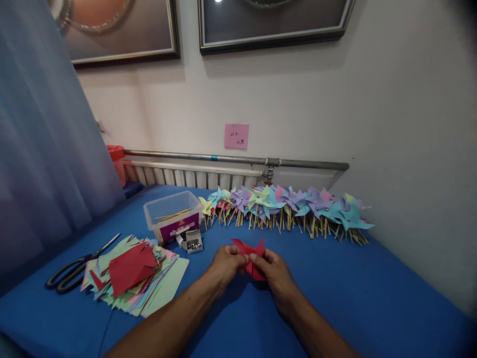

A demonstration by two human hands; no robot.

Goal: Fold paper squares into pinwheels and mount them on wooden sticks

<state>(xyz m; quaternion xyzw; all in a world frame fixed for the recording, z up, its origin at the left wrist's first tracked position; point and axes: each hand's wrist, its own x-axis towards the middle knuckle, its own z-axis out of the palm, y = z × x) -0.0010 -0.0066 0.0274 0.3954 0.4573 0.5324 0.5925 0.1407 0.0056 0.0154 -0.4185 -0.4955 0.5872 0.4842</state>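
Both my hands meet over a folded red paper piece above the blue table. My left hand pinches its left side, fingers closed on the paper. My right hand pinches its middle and right side from below. The paper's points stick up between my fingertips. A long row of finished pastel paper pinwheels on wooden sticks lies just beyond my hands along the wall.
A stack of cut coloured paper squares with a red sheet on top lies at the left, black scissors beside it. A clear plastic tub holds wooden sticks; a small open box of pins sits by it.
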